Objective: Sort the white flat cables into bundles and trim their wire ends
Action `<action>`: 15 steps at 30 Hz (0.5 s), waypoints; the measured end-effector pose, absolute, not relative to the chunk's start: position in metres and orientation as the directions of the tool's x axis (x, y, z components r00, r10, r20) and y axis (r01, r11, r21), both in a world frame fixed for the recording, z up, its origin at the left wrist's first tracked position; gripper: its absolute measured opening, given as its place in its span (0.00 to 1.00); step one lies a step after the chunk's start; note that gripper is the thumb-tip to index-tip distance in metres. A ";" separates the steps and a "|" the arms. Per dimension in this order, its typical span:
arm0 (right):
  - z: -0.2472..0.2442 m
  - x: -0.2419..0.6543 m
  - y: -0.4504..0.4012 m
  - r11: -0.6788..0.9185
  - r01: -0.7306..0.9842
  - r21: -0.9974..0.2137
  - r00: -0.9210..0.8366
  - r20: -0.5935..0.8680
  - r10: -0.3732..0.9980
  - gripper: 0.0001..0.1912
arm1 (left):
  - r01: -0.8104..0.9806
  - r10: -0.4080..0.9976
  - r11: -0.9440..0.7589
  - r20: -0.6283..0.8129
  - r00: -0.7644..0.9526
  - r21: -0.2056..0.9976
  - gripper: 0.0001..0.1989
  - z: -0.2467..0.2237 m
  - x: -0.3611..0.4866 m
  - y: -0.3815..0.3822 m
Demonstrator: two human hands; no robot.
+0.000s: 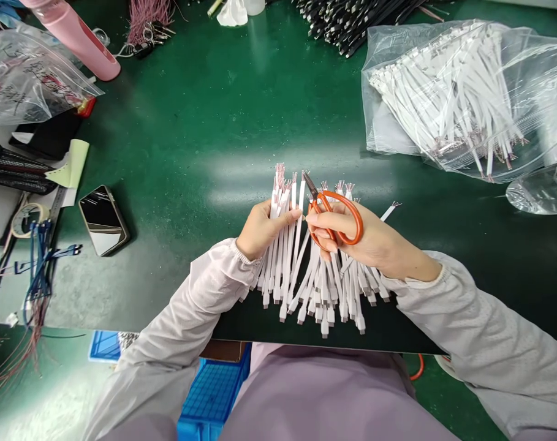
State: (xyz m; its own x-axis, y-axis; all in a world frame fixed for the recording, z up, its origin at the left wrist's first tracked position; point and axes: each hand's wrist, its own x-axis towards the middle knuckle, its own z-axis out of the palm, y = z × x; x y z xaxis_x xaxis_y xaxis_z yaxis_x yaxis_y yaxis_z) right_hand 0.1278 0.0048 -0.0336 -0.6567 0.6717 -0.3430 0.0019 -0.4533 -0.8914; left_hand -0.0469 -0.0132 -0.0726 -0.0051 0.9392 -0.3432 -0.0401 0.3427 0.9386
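1. The left hand point(263, 229) is clenched around a bundle of flat white cables point(301, 275), with the fingers wrapped across its upper part.
2. The right hand point(374, 239) grasps orange-handled scissors point(337, 217), with the fingers through the loops. The steel blades angle up and left, their tips just beside the bundle's stripped wire ends.
3. The bundle is held over the near part of the green tabletop point(190, 92). Its white connector ends fan downward and stop just short of the front edge.
4. Pale sleeves point(480, 324) run from both wrists and cross that front edge, with a blue plastic crate point(211, 386) below it.
5. To the left, a smartphone point(104, 220) lies well apart from the left hand, near the tabletop's left side.
6. To the right, a clear plastic bag of white cables point(443, 98) sits well apart from the right hand, and one loose cable end points toward it.
7. Farther ahead, a pink bottle point(71, 40) and a mass of black cables point(352, 18) lie well apart from both hands, near the top edge of the view.
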 end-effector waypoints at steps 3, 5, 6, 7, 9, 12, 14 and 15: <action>-0.032 0.128 0.005 -0.458 -0.001 -0.889 -0.657 -0.345 0.670 0.12 | -0.042 0.942 0.335 -0.335 -0.003 0.941 0.17 -0.072 -0.046 -0.014; -0.032 0.128 0.005 -0.459 -0.005 -0.889 -0.657 -0.343 0.672 0.13 | -0.038 0.946 0.324 -0.325 -0.001 0.945 0.16 -0.072 -0.046 -0.014; -0.032 0.128 0.005 -0.459 -0.008 -0.888 -0.657 -0.342 0.672 0.13 | -0.030 0.948 0.318 -0.318 -0.002 0.948 0.16 -0.072 -0.046 -0.014; -0.032 0.128 0.005 -0.461 -0.010 -0.888 -0.658 -0.341 0.672 0.13 | -0.019 0.950 0.311 -0.311 -0.005 0.950 0.16 -0.072 -0.046 -0.014; -0.033 0.128 0.005 -0.464 -0.010 -0.886 -0.659 -0.343 0.669 0.12 | 0.001 0.954 0.298 -0.298 -0.016 0.955 0.15 -0.072 -0.046 -0.014; -0.036 0.129 0.005 -0.461 0.005 -0.887 -0.657 -0.350 0.668 0.12 | 0.023 0.961 0.277 -0.276 -0.031 0.961 0.15 -0.072 -0.046 -0.014; -0.038 0.130 0.005 -0.446 0.016 -0.895 -0.655 -0.346 0.672 0.12 | 0.050 0.966 0.256 -0.255 -0.039 0.965 0.14 -0.073 -0.046 -0.014; -0.038 0.130 0.005 -0.439 0.022 -0.898 -0.652 -0.345 0.675 0.12 | 0.068 0.969 0.246 -0.243 -0.045 0.967 0.14 -0.074 -0.046 -0.014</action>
State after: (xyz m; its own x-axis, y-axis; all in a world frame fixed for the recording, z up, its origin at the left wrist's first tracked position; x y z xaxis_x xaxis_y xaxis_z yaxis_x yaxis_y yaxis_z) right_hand 0.1299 0.0046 -0.0385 -0.6525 0.6747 -0.3451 0.0216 -0.4387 -0.8984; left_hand -0.0457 -0.0140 -0.0736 -0.0446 0.9690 -0.2430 0.0677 0.2456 0.9670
